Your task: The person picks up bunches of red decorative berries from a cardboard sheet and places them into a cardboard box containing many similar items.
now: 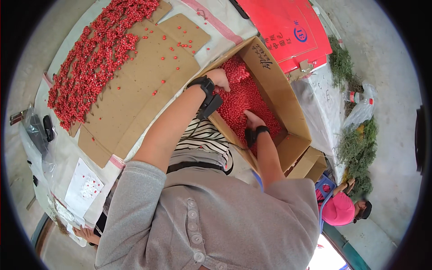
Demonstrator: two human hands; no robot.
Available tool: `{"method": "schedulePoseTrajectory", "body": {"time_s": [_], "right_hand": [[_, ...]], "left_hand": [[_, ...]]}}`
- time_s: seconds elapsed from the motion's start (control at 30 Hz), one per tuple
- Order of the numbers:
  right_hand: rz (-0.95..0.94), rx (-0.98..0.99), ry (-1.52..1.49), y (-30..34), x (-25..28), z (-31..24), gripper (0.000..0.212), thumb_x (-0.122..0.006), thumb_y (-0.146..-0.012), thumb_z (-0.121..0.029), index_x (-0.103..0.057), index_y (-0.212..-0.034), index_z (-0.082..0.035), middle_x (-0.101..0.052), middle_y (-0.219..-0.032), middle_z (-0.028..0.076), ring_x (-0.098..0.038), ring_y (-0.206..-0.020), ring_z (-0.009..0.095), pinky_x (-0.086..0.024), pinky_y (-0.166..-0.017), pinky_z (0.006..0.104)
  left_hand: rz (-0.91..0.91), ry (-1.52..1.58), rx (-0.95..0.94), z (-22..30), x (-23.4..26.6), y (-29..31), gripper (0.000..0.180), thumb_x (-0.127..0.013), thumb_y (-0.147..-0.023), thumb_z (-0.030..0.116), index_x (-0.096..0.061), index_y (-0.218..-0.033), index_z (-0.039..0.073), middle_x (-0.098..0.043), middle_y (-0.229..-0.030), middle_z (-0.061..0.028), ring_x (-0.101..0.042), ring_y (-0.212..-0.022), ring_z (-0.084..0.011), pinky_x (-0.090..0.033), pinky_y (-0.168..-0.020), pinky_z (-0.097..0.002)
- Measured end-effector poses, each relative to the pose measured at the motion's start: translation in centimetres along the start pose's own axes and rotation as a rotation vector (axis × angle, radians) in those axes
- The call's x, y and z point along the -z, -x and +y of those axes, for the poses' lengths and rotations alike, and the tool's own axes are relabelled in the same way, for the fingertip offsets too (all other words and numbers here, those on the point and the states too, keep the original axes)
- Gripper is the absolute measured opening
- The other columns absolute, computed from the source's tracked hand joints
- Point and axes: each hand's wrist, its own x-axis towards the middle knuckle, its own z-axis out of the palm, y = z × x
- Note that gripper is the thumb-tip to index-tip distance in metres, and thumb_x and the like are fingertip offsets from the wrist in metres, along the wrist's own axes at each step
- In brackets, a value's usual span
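Small round red berries point(245, 92) lie deep in an open cardboard box point(280, 92) in front of me. My left hand point(219, 79) reaches over the near left rim, its fingers curled at a brighter, raised bunch of berries point(236, 69). Lower and to the right, my right hand point(254, 120) rests among the loose berries; one fingertip shows and the other fingers are hidden. Both wrists wear dark bands, and a black device point(209, 104) hangs at the left one.
Red berry sprigs point(90, 67) cover part of a flattened cardboard sheet point(148, 85) on the left. A red box point(288, 33) stands beyond my box. A pink-clad person point(338, 209) sits at right near green plants point(360, 153); another person's hand point(85, 234) shows at lower left.
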Motion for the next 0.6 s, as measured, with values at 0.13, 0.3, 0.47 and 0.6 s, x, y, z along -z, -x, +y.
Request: {"method": "schedulePoseTrajectory", "body": {"time_s": [0.13, 0.3, 0.47, 0.6], "right_hand": [[0.123, 0.113, 0.232, 7.3, -1.3, -3.2, 0.038, -0.046, -0.072, -0.018, -0.040, -0.108, -0.008, -0.047, -0.101, 0.001, -0.045, -0.089, 0.013, -0.035, -0.078, 0.0278], [0.198, 0.926, 0.318, 13.9, -5.8, -6.6, 0.050, -0.059, -0.062, -0.025, -0.041, -0.105, -0.007, -0.046, -0.096, 0.006, -0.045, -0.086, 0.017, -0.035, -0.072, 0.0239], [0.821, 1.301, 1.032, 14.2, -9.1, -8.4, 0.060, -0.065, -0.050, -0.027, -0.044, -0.103, -0.009, -0.044, -0.086, 0.008, -0.045, -0.082, 0.021, -0.034, -0.070, 0.0302], [1.045, 1.387, 1.211, 13.1, -9.0, -7.8, 0.062, -0.067, -0.046, -0.026, -0.045, -0.103, -0.011, -0.042, -0.083, 0.008, -0.044, -0.077, 0.022, -0.033, -0.068, 0.0349]], "left_hand": [[-0.010, -0.033, 0.015, 0.9, -0.2, 0.3, 0.025, -0.063, -0.057, 0.017, -0.051, -0.063, -0.004, -0.054, -0.064, -0.0086, -0.053, -0.055, -0.0163, -0.046, -0.052, -0.0255], [-0.048, -0.056, 0.026, 0.8, 0.0, -0.3, 0.027, -0.062, -0.059, 0.017, -0.053, -0.070, -0.006, -0.055, -0.072, -0.0109, -0.054, -0.067, -0.0205, -0.047, -0.060, -0.0276], [-0.063, -0.050, 0.002, 1.2, 0.1, 0.3, 0.031, -0.062, -0.060, 0.018, -0.054, -0.079, -0.007, -0.055, -0.079, -0.0134, -0.054, -0.074, -0.0229, -0.046, -0.061, -0.0282], [0.000, -0.060, 0.009, 1.3, -0.1, 0.1, 0.030, -0.061, -0.062, 0.018, -0.055, -0.078, -0.006, -0.055, -0.079, -0.0122, -0.054, -0.072, -0.0222, -0.046, -0.060, -0.0276]]}}
